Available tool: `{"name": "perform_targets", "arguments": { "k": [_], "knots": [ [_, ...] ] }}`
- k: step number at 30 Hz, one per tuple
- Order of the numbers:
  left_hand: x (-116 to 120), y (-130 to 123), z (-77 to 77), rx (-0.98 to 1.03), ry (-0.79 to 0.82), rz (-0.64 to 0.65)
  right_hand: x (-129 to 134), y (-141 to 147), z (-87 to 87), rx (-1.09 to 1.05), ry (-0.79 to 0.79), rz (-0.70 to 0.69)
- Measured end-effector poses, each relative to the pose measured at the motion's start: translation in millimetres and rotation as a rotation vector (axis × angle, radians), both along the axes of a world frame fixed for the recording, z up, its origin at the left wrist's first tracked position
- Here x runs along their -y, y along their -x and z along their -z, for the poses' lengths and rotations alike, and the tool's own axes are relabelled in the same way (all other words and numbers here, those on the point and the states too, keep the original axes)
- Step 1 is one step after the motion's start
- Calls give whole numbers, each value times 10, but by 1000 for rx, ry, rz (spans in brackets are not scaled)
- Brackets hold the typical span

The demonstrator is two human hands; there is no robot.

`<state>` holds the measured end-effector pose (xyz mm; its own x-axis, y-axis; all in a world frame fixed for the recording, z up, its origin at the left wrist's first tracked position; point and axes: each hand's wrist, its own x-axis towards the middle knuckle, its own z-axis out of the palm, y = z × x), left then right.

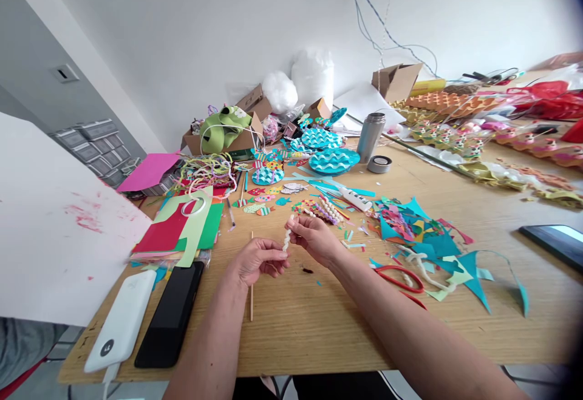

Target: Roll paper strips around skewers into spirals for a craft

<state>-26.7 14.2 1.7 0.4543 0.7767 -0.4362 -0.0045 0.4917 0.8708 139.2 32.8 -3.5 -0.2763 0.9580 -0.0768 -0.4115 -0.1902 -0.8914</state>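
Between my two hands runs a short, coiled white pipe cleaner (pixel 286 240), held upright above the table. My left hand (pixel 264 259) pinches its lower end. At its top end, the fingers of my right hand (pixel 312 236) are closed on it. A thin wooden stick (pixel 251 303) lies on the table by my left hand. Just beyond my right hand rests a group of coiled pipe cleaners (pixel 331 210) in white, purple and brown. A small dark scrap (pixel 308 271) lies below the hands.
Red-handled scissors (pixel 401 278) lie right of my forearm, beside a heap of paper scraps (pixel 423 230). Coloured paper (pixel 204 224), a black phone (pixel 170 315) and a white power bank (pixel 121 321) lie left. Paper fish (pixel 264 198), blue plates (pixel 334 161) and a steel flask (pixel 371 138) stand beyond.
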Motion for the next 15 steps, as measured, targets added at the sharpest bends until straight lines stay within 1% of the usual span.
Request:
{"name": "perform_targets", "arguments": {
  "k": [4,9,15],
  "knots": [
    [5,-5,-10,8,-11,-1,0,-18,-11,75,-68,3],
    [18,-23,-31,82,-72,-10,0,-35,-13,203,-161,9],
    [6,-45,18,126,-96,-60,23,-1,-5,316,-241,10]
  ]
}}
